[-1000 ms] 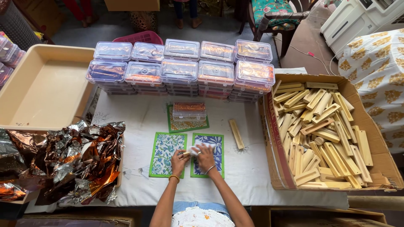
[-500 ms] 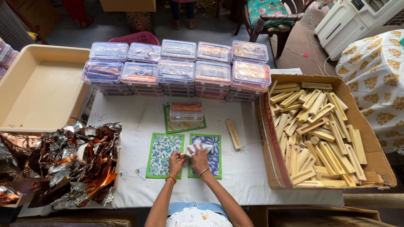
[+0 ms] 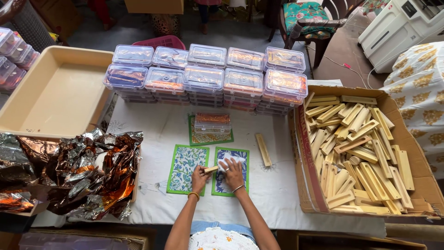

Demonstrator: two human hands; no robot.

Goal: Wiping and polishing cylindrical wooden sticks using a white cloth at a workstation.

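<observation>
Working over the two patterned mats (image 3: pixel 187 169) at the near middle of the white-covered table (image 3: pixel 277 185). Left hand (image 3: pixel 200 174) closing around one end of a short wooden stick (image 3: pixel 211 170), fingers curled on it; right hand (image 3: pixel 232 170) pressing a crumpled white cloth (image 3: pixel 230 161) against the stick's other end, fingers bent over the cloth, apparently wiping. Lying bare just right of the mats: one longer wooden stick (image 3: pixel 263 150). Sitting just beyond the mats on a third mat: small clear lidded box (image 3: pixel 212 122). Stacked beyond that: rows of filled clear boxes (image 3: pixel 203 76). Waiting well right of the mats: cardboard carton (image 3: pixel 305 153) heaped with wooden sticks (image 3: pixel 356 153), so judging much remaining. Piling left of the mats: crumpled foil (image 3: pixel 78 173).
</observation>
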